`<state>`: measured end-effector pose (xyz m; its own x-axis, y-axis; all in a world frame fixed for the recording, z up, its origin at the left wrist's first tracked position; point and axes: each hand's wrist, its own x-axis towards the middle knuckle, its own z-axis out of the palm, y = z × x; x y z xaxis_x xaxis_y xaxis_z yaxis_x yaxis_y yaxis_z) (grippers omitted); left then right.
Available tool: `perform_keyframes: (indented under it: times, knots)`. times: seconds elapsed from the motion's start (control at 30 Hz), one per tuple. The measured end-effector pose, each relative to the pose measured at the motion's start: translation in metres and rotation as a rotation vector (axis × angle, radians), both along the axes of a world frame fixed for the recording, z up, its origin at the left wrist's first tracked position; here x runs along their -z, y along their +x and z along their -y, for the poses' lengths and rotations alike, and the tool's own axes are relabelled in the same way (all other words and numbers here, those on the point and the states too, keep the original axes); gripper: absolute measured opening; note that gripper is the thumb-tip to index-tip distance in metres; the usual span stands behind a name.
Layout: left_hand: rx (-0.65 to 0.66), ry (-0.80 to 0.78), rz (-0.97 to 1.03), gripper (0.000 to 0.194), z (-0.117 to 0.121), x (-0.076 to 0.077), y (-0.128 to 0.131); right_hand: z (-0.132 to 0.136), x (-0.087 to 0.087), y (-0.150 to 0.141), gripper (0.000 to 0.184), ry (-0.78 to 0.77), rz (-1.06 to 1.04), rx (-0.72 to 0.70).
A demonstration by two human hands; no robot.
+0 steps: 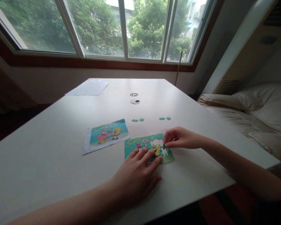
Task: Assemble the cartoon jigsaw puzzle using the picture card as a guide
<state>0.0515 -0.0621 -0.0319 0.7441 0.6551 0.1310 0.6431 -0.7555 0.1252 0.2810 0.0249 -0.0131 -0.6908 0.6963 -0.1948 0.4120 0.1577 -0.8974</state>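
A green cartoon jigsaw puzzle (134, 143) lies on the white table, with a gap of missing pieces in its right half. My left hand (141, 167) rests flat across the puzzle's lower part, fingers spread, and hides some of it. At the right edge my right hand (176, 138) pinches a small dark-green puzzle piece (164, 146) beside the gap. Beyond the puzzle, a few loose puzzle pieces (138, 120) lie in one group and more loose pieces (165, 118) in another. A printed reference picture (109, 134) of the same cartoon scene sits to the left.
The white table (49, 131) stretches toward a window (121, 31). White paper sheets (89, 87) lie at its far left. Two round cable-hole covers (135, 101) are set in the tabletop. A leather sofa (243, 109) stands to the right, and a thin stick (178, 68) leans beneath the window.
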Motion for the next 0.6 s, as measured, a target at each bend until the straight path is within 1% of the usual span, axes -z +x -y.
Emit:
perform_keyframes:
  times: [0.1,0.3,0.5,0.6]
  knots:
    - [0.0,0.009,0.009,0.04,0.0001,0.0006,0.0001,0.0005,-0.0028,-0.0002,0.024,0.085,0.054,-0.017]
    - [0.009,0.015,0.026,0.04,-0.0014,0.0006,0.0009,0.0051,-0.0056,-0.0034,0.027,0.06,0.122,-0.032]
    - [0.006,0.003,0.015,0.04,-0.002,-0.0013,0.0007,0.0086,-0.0061,-0.0064,0.019,0.202,0.201,0.002]
    - [0.002,-0.007,0.004,0.04,-0.0019,-0.0018,0.0008,0.009,-0.0052,-0.0063,0.015,0.248,0.224,0.008]
